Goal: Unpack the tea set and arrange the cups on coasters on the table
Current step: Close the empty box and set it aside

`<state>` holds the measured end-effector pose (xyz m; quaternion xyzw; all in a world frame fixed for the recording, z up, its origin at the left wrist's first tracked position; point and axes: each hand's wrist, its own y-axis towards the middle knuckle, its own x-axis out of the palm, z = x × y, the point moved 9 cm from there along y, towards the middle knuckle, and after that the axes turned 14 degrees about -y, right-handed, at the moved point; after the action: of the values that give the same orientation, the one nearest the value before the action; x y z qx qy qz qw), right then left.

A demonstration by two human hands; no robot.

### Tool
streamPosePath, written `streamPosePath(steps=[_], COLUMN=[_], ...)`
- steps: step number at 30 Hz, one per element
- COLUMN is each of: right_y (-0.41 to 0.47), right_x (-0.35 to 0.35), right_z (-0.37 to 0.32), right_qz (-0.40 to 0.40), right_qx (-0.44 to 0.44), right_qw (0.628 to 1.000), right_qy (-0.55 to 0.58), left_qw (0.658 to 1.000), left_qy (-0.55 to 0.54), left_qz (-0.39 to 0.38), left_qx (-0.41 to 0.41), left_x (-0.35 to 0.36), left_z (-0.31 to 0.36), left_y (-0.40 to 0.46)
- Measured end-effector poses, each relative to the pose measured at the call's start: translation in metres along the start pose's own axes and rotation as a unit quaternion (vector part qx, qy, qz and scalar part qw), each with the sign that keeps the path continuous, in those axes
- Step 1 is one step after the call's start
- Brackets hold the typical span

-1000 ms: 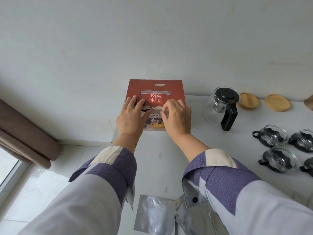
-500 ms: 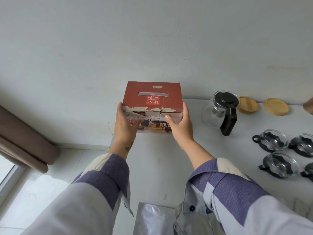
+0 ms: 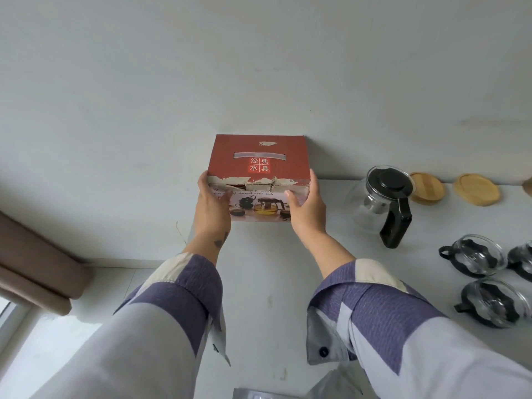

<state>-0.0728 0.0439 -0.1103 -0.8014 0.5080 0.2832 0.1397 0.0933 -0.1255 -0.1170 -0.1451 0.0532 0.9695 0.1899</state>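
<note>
A red tea set box with a torn front edge stands at the table's far left corner against the wall. My left hand clasps its left side and my right hand its right side. To the right stands a glass teapot with a black lid and handle. Two round wooden coasters lie by the wall behind it. Three glass cups in black holders sit on the bare table at the right edge, none on a coaster.
The white table ends at its left edge just past the box, with floor below. A brown curtain hangs at the left. A silver foil bag lies at the near edge. Another wooden piece shows at the far right.
My hands moved from the box's closed top flaps to its two sides and now grip it. The box appears slightly raised and nearer.
</note>
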Motion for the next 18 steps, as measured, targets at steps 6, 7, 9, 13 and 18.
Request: streamPosePath(steps=[6, 7, 9, 13, 18], right_y=[-0.001, -0.001, 0.0, -0.011, -0.029], right_x=[-0.001, -0.003, -0.003, -0.023, -0.075], right_z=[-0.003, -0.002, 0.0, 0.012, 0.031], right_qz=[-0.007, -0.024, -0.08, -0.151, -0.181], right_qx=[0.007, 0.012, 0.03, 0.061, 0.045], right_qw=[1.0, 1.0, 0.996, 0.984, 0.979], right_qy=[0.001, -0.004, -0.025, -0.066, -0.077], left_qw=[0.994, 0.992, 0.983, 0.946, 0.93], left_qy=[0.106, 0.126, 0.184, 0.302, 0.288], left_qz=[-0.01, -0.016, -0.012, 0.037, -0.022], left_qx=[-0.007, -0.009, 0.001, 0.11, 0.226], left_x=[-0.002, -0.002, -0.004, 0.003, 0.06], left_z=[0.002, 0.004, 0.014, 0.06, 0.1], left_y=[0.005, 0.004, -0.001, -0.025, -0.076])
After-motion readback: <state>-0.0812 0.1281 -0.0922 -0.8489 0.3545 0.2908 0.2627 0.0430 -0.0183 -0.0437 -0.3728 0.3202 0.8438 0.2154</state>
